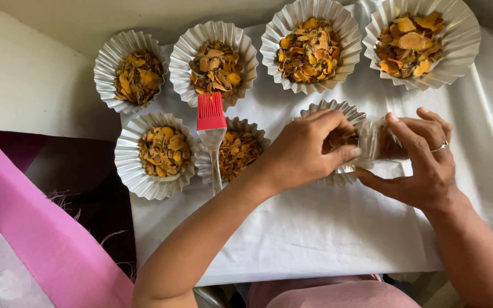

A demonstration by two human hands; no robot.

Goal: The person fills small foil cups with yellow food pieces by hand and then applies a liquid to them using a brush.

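Now both hands meet over one fluted paper cup (338,108) in the lower row, right of centre on the white sheet (326,228) that covers the table. The left hand (306,151) lies knuckles up, its fingers curled over the cup's near rim and its thumb pressed against the cup's side, so it is closed in a pinch on the paper. The right hand (423,162), with a ring on one finger, comes in from the other side; its thumb and forefinger grip the cup's right wall, which is squeezed out of round between the two hands. Dried orange-brown flakes (340,138) show inside the held cup between the fingers.

Both forearms reach up from the lower edge of the view, the left slanting from lower left, the right from lower right, wrists slightly bent inward.

Just left of the held cup sits another filled cup (241,155) with a red silicone brush (211,114) resting across it, handle pointing toward the person. A further filled cup (156,155) lies at the sheet's left edge, and four filled cups (309,45) line the far row. Bare sheet lies open below the hands, down to the table's near edge; pink cloth (47,239) lies at lower left.
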